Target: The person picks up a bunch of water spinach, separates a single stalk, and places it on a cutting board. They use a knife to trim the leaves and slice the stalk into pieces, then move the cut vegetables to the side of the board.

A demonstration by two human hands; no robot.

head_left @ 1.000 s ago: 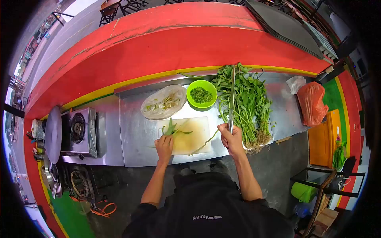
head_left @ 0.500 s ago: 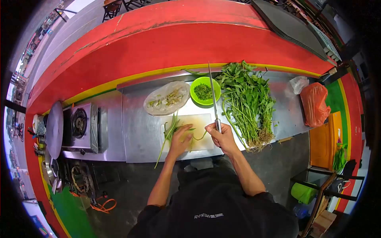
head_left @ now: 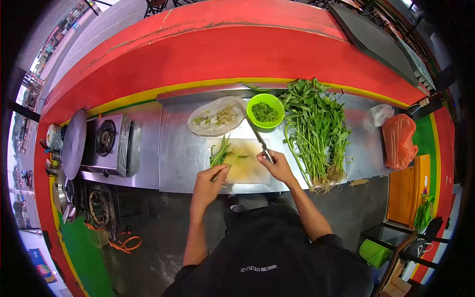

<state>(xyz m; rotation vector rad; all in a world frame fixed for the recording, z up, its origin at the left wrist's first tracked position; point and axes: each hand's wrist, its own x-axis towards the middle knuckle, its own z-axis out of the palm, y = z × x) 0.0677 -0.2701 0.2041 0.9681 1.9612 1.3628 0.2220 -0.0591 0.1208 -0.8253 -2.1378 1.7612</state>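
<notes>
— Where are the green stems [head_left: 222, 152]?

— They lie on the cutting board [head_left: 247, 171], with the leafy tips fanned toward the far edge. The near ends are gathered under the left hand [head_left: 210, 181], whose fingers are closed around them at the board's near left corner.

— How would they handle?

— I'd judge them light and limp. The stalks look thin and hollow, so they would bend easily and bruise if squeezed. The best hold is probably low on the bunched stalks, where they are firmest, not on the leaves.

— And the other hand?

— The right hand [head_left: 278, 166] has its fingers wrapped tight on the handle of a knife [head_left: 259, 138]. The blade slants away over the board toward the green bowl [head_left: 265, 112] of chopped greens.

— What is around that?

— A plastic bag [head_left: 217, 116] of trimmings sits just beside the bowl. A big pile of leafy greens [head_left: 316, 131] lies to the right on the steel table [head_left: 178, 153], with a gas stove [head_left: 106, 143] at the left end and an orange bag [head_left: 399, 141] far right.
</notes>
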